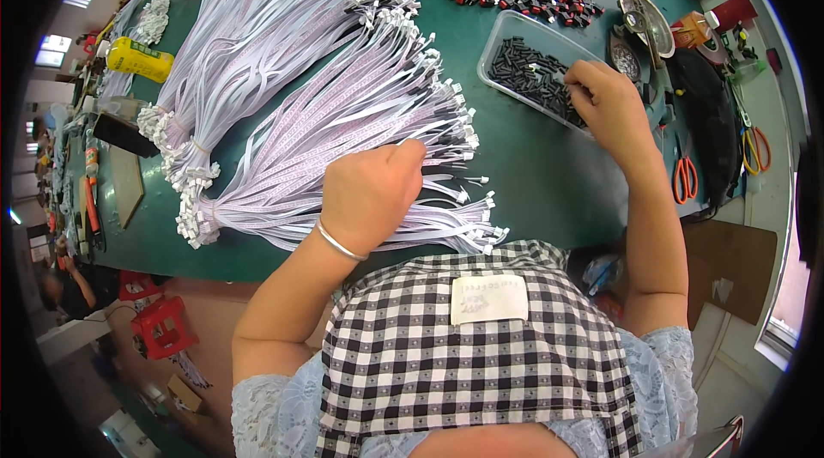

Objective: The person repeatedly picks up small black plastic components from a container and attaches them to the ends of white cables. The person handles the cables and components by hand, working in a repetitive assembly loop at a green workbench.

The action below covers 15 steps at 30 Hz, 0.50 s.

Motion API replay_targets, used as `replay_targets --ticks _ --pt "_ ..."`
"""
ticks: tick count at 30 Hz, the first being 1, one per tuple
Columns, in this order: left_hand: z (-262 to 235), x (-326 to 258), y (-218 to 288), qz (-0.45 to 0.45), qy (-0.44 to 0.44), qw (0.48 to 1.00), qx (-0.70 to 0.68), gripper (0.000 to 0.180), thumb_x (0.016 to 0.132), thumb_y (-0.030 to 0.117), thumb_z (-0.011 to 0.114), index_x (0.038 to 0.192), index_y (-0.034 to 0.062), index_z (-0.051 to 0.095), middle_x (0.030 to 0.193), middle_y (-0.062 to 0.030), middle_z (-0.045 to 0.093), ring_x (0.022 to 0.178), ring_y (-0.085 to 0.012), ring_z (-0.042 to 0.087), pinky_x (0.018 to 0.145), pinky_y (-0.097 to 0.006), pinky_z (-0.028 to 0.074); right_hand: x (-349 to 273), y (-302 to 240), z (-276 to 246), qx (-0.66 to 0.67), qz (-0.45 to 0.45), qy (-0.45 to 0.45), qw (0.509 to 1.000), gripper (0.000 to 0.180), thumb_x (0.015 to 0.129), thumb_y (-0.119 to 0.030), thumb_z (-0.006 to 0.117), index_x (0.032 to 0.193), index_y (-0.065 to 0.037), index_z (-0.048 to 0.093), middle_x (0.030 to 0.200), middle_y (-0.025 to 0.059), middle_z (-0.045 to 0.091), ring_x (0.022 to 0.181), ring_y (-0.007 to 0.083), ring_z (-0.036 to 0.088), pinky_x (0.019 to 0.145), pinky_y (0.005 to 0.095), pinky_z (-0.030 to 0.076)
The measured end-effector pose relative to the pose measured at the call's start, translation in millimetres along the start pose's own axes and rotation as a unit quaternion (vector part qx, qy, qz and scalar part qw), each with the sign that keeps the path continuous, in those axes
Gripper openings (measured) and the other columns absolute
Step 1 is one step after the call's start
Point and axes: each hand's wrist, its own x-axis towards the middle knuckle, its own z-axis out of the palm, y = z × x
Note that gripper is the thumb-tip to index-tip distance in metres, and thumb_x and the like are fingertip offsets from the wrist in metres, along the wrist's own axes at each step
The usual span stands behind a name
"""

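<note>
The left hand (371,192) is closed in a fist on the thin wires (343,115) that lie in bundles on the green table (532,175). The right hand (605,102) reaches into the clear tray (506,37) of small black parts (524,72), fingers bent, pinching some of them.

- Green counter (532,175)
- Pale lilac ribbon cables (343,106) with white connectors
- Clear tray (506,37) of black parts
- Black-and-white checked apron (481,372)
- Orange-handled scissors (684,176)
- Yellow bottle (140,59)

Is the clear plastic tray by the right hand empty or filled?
Partly filled: the clear tray holds small black parts, where the right hand reaches in.
</note>
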Motion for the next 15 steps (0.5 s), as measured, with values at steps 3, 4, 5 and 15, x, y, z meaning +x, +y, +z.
replay_targets --ticks 3,4,5,15 --pt "3 -2 0 -0.026 -0.009 0.998 -0.065 0.008 0.077 0.007 0.064 0.084 0.0088 0.061 0.072 -0.0078 0.064 0.063 -0.0259 0.062 0.055 -0.035 0.048 -2 0 0 -0.028 -0.072 0.038 0.996 0.007 0.079 -0.006 0.059 0.086 -0.004 0.061 0.092 0.011 0.062 0.083 0.0329 0.058 0.074 0.0411 0.048" --pt "3 -3 0 -0.018 -0.005 0.997 -0.079 0.008 0.077 0.007 0.065 0.084 0.0092 0.061 0.073 -0.0071 0.064 0.065 -0.0257 0.062 0.056 -0.035 0.048 -2 3 3 -0.04 -0.105 0.051 0.992 0.007 0.078 -0.006 0.059 0.084 -0.004 0.061 0.093 0.0109 0.061 0.084 0.0328 0.058 0.074 0.041 0.048" --pt "4 -5 0 -0.01 -0.001 0.996 -0.094 0.009 0.076 0.007 0.065 0.084 0.0096 0.061 0.075 -0.0065 0.064 0.066 -0.0255 0.062 0.058 -0.035 0.049 -1 6 7 -0.052 -0.138 0.063 0.987 0.006 0.078 -0.005 0.06 0.083 -0.004 0.061 0.094 0.0109 0.061 0.084 0.0327 0.058 0.075 0.0409 0.048" --pt "7 1 -12 0.153 -0.054 0.986 -0.04 0.018 0.07 0.014 0.073 0.087 0.013 0.067 0.082 -0.0003 0.061 0.075 -0.0211 0.058 0.063 -0.033 0.048 18 20 24 -0.017 -0.075 -0.064 0.995 0.007 0.08 -0.006 0.059 0.086 -0.006 0.062 0.091 0.0119 0.06 0.089 0.0341 0.059 0.076 0.0426 0.048"
